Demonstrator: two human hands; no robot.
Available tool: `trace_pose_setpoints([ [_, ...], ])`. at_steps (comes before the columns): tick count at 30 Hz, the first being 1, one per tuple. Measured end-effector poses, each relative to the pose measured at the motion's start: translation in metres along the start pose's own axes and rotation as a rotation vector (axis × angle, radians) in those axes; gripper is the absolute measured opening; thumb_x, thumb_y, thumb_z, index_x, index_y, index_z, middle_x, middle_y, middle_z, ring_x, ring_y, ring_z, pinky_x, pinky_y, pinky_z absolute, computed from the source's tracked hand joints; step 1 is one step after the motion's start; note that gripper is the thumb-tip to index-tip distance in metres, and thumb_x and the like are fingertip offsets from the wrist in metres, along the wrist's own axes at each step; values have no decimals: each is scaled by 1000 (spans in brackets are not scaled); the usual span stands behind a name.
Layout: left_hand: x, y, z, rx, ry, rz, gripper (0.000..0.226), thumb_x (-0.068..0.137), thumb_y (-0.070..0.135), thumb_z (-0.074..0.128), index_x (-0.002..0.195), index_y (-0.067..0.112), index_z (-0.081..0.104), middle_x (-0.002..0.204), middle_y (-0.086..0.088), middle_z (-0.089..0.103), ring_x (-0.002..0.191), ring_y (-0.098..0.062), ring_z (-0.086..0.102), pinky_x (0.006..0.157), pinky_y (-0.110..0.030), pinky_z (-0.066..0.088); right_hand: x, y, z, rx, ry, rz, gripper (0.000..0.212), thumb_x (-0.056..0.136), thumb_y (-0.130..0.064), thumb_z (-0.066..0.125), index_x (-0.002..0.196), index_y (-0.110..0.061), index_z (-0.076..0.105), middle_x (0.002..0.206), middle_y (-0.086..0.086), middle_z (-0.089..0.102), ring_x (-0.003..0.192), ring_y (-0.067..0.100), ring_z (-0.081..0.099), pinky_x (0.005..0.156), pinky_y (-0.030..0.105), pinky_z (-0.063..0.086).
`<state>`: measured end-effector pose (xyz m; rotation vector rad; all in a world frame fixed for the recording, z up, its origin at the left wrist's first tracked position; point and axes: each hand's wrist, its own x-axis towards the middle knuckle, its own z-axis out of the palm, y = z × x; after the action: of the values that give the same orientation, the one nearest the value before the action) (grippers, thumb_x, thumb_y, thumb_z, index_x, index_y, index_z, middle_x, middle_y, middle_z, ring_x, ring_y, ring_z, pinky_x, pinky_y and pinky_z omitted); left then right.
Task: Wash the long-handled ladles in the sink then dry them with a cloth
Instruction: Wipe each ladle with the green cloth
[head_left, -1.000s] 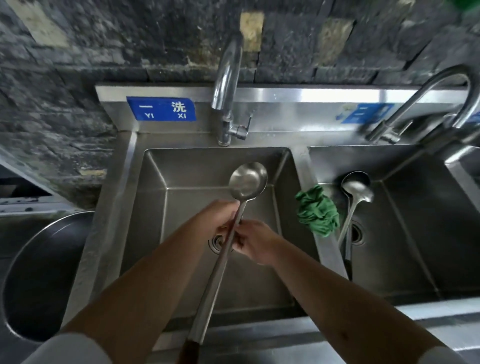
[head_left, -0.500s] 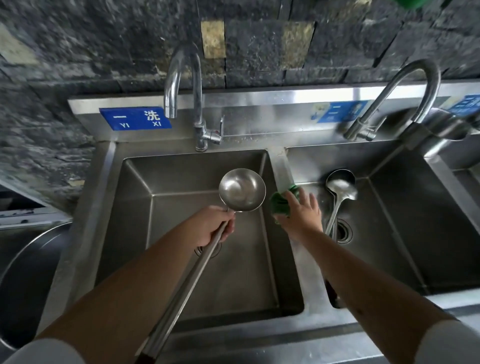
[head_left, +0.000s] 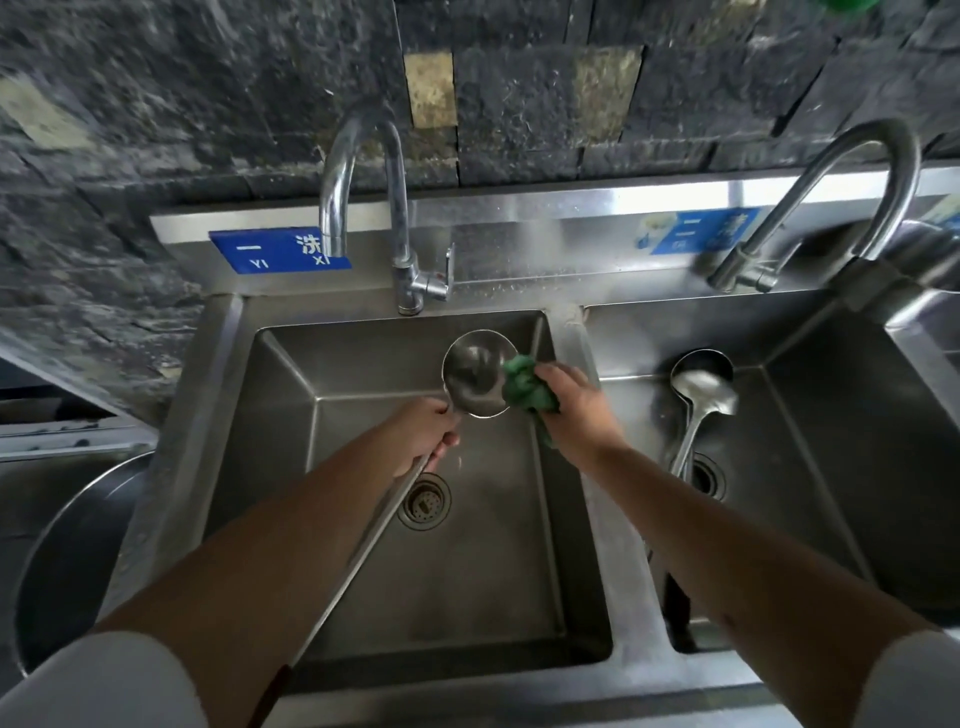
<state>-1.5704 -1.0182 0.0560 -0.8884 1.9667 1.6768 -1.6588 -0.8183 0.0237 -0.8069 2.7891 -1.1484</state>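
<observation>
Both hands work over the left basin (head_left: 291, 467): left hand (head_left: 421, 434) grips ladle (head_left: 475, 379), right hand (head_left: 576, 410) presses cloth (head_left: 524, 389).

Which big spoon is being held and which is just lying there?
The ladle over the left basin is held by the left hand. The other ladle lies untouched in the right basin.
</observation>
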Motion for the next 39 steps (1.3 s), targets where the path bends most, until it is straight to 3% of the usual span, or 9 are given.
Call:
trace_pose_setpoints([
  [5,-5,17,31,-55,-100,8,12,99,12,45,99,13,56,64,-4,47,43,-10,34,43,-18,25,31,-26,17,-242,-152,27,64,92,-32,54,150,-17,31,162,10,16,148,36,7,118,41,11],
  [8,-8,22,42,4,-57,86,14,97,5,42,90,9,53,61,-7,45,38,-13,34,39,-17,24,27,-21,31,-307,-288,63,68,98,-50,34,156,-25,7,164,-3,-11,148,26,-19,118,46,-4],
  [13,-9,21,33,98,46,144,20,94,3,43,77,7,52,61,-9,47,40,-15,37,39,-18,26,29,-28,36,-73,-346,119,62,94,-45,44,152,-28,28,160,-5,24,148,24,13,117,41,20],
  [15,-9,21,32,118,58,135,19,94,2,44,79,4,54,62,-9,48,42,-16,38,39,-19,27,31,-32,30,-69,-313,111,50,89,-44,53,136,-28,50,135,3,55,123,26,50,95,33,45],
  [18,-9,20,29,108,42,93,16,95,5,45,87,1,58,63,-7,48,44,-15,38,39,-20,28,31,-32,17,-88,-417,109,23,87,-41,60,107,-30,61,84,-7,60,77,14,63,56,19,42],
  [24,-11,20,9,110,66,117,18,98,13,50,88,1,60,66,-7,53,45,-13,40,37,-22,30,15,4,-2,-309,-592,-35,17,88,-17,62,105,-17,66,94,0,63,84,18,63,71,26,50],
  [29,-20,19,-10,-119,72,35,16,101,15,47,101,6,59,72,-9,57,53,-15,47,44,-20,37,-14,26,-8,154,-123,474,14,84,-30,70,95,-23,68,78,-3,65,74,20,65,61,23,49],
  [34,-25,9,-10,-167,44,17,10,95,8,57,101,8,64,71,-9,56,58,-16,49,53,-24,36,6,-13,-33,776,274,320,14,80,-37,67,86,-24,66,80,-9,70,79,9,65,73,31,56],
  [39,-29,14,10,75,19,237,20,90,-4,58,77,10,62,65,-9,51,54,-14,44,52,-20,37,27,-57,-20,-57,73,-140,37,83,-46,58,106,-18,64,108,6,61,104,29,52,90,40,42],
])
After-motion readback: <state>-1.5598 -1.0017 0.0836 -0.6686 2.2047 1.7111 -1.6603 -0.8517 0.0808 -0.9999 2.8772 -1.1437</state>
